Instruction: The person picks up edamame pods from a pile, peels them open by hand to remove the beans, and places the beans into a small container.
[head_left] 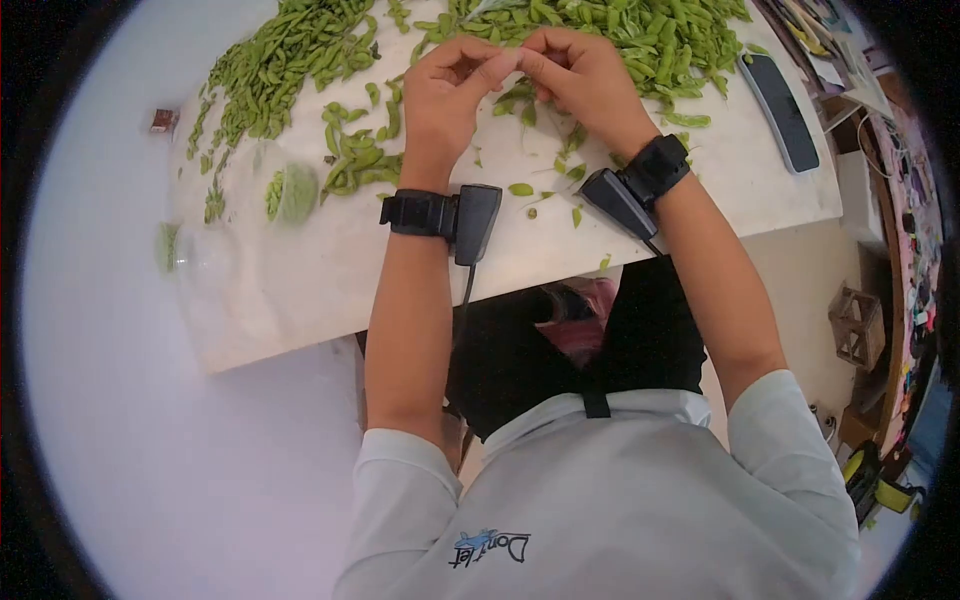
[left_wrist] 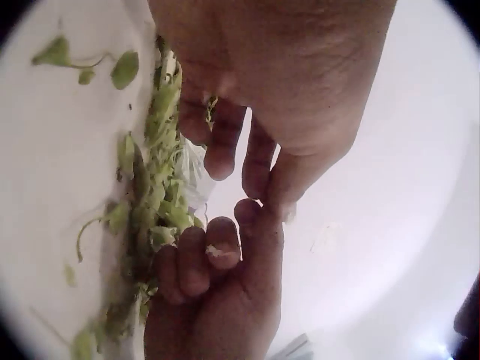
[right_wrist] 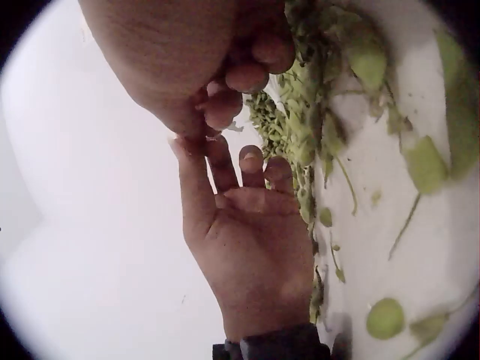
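Note:
In the head view, the left hand (head_left: 438, 108) and right hand (head_left: 598, 95) meet at thumb and index fingertips above the pale table (head_left: 350, 285). The left wrist view shows the left hand (left_wrist: 281, 82) with its other fingers loosely bent, while the right hand (left_wrist: 225, 300) has its fingers curled. A pale scrap (right_wrist: 235, 126) clings to a right fingertip. Whether anything lies between the touching tips is hidden. Green pods are heaped behind the right hand (head_left: 660, 45) and to the left (head_left: 275, 75); a smaller group (head_left: 355, 165) lies beside the left wrist.
A phone (head_left: 782, 112) lies near the table's right edge. Toward the left stand clear containers with green contents, one (head_left: 292, 195) nearer and one (head_left: 167, 247) at the edge. Loose leaves and bits (head_left: 521, 189) are scattered before the hands. A wooden crate (head_left: 857, 325) stands at right.

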